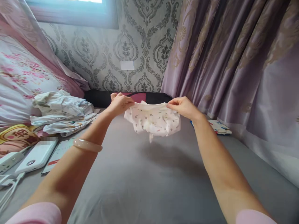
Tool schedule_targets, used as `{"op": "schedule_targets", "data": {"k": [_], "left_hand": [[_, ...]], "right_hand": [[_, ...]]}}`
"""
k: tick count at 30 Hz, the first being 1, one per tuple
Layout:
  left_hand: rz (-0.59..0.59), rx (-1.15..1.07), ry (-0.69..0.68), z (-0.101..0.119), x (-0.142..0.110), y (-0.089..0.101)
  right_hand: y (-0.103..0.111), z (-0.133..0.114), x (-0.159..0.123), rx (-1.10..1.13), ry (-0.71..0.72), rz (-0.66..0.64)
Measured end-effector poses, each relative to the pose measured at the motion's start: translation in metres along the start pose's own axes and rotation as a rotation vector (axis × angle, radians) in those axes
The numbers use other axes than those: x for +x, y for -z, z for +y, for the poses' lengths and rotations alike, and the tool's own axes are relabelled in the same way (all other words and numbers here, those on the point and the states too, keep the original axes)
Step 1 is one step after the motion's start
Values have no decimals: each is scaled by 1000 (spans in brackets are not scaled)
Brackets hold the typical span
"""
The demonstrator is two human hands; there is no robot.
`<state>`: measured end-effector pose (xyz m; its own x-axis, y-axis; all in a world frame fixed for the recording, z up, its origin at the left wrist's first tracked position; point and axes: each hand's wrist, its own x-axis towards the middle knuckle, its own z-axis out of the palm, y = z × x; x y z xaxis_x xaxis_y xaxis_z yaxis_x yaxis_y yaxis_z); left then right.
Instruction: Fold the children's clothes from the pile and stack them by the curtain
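Note:
A small white cloth garment [155, 119] with a tiny scattered print hangs in the air over the grey bed sheet [130, 183]. My left hand [120, 104] pinches its upper edge at the left corner. At the right corner, my right hand [183, 105] grips the same edge between thumb and fingers. The edge is stretched nearly straight between both hands, while the lower part bunches and droops. A shadow falls on the sheet beneath it. The garment's exact kind is hard to tell.
Folded white clothes [63, 109] are piled at the left. Nearer lie a yellow-and-pink cushion [18, 140], a white power bank [37, 155] with cables and a power strip [10, 161]. A black-and-red roll [100, 98] lies along the wall. Purple curtains [210, 56] hang at right beside a small cloth stack [219, 127].

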<state>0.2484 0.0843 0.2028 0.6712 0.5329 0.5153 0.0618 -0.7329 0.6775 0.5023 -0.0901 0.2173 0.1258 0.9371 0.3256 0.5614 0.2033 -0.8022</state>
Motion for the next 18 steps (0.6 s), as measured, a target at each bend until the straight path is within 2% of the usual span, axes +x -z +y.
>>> {"op": "schedule_targets", "data": {"k": [3,5,9,10,14,18], "left_hand": [[-72,-144,41,-3,2,-4],[-113,-224,83,-2,1,-6],[-47,-375,102,-3,2,-8],[-24,-391,110,-5,3,-9],[52,-339,186,-15,4,-14],[108,-372,194,-17,3,-19]], "right_hand": [[0,5,1,24,0,-95],[0,9,2,-27,-24,-73],[1,14,2,31,0,-78],[0,16,3,53,8,-57],[-2,24,11,75,5,160],[-7,33,18,85,38,233]]}}
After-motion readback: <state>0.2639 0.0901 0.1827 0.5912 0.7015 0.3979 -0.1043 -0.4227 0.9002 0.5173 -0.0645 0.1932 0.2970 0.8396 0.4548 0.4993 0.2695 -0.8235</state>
